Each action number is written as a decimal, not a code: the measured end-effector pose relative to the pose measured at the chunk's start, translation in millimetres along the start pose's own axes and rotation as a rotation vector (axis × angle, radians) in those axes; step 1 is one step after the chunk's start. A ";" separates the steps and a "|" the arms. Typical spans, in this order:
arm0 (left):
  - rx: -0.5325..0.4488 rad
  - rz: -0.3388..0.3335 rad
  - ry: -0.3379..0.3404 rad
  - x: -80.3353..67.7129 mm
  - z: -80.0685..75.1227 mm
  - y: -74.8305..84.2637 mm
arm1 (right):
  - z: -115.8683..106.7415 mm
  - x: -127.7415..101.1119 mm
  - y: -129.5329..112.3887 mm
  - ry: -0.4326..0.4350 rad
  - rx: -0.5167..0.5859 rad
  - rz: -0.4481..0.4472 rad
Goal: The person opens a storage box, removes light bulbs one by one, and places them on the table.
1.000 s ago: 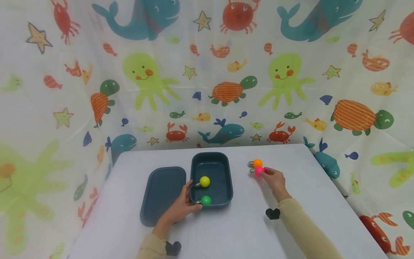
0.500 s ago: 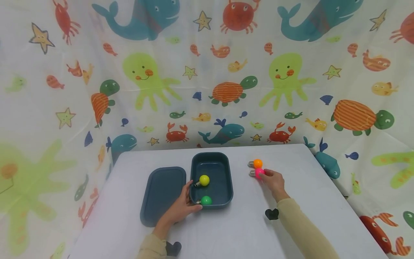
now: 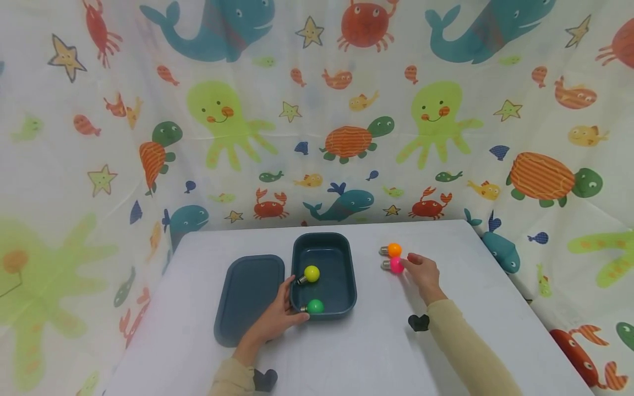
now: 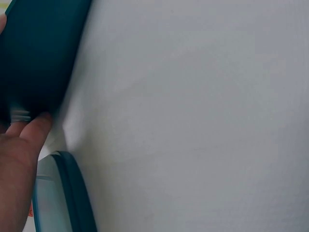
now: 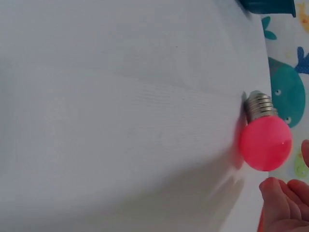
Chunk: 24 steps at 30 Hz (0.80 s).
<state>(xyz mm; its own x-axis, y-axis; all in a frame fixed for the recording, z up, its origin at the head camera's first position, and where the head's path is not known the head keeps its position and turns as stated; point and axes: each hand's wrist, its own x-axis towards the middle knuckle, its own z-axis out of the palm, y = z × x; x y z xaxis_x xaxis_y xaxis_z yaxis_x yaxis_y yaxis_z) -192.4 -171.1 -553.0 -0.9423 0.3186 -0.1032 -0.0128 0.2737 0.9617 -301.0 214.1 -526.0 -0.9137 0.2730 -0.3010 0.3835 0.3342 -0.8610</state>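
Observation:
In the head view, my left hand [image 3: 278,319] grips the near left corner of a dark teal box [image 3: 333,264], thumb at the front rim and fingers along the left side. Inside the box lie a yellow light bulb [image 3: 311,273] and a green light bulb [image 3: 316,306]. A pink light bulb [image 3: 396,265] lies on the table beside an orange light bulb [image 3: 394,250], both with metal bases pointing left. Right by the pink bulb is my right hand [image 3: 422,275]. The right wrist view shows its fingertips [image 5: 270,186] apart from the pink bulb's round end.
A flat dark teal lid [image 3: 250,300] lies left of the box on the white-covered table [image 3: 366,352]. Behind and at both sides hangs a white curtain [image 3: 307,181] printed with sea animals.
The right hand has let go of the pink bulb and drawn slightly back; that bulb sits a little nearer. The yellow bulb has shifted slightly in the box. The left hand stays put.

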 end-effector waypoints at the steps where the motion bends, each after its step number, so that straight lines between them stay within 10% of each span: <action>1: 0.001 0.000 -0.001 0.3 -0.4 0.2 | -0.6 0.5 -2.8 0.006 -0.011 -0.015; 24: -0.001 -0.020 -0.010 5.1 -5.0 -2.1 | 50.7 -29.0 -73.3 -0.087 -0.103 -0.323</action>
<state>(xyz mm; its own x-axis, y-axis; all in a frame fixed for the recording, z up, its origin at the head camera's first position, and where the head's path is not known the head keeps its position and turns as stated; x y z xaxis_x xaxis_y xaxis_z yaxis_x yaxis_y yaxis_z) -198.9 -174.7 -554.3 -0.9384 0.3223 -0.1248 -0.0317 0.2792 0.9597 -309.4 136.0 -475.0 -0.9964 0.0622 -0.0569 0.0799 0.4813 -0.8729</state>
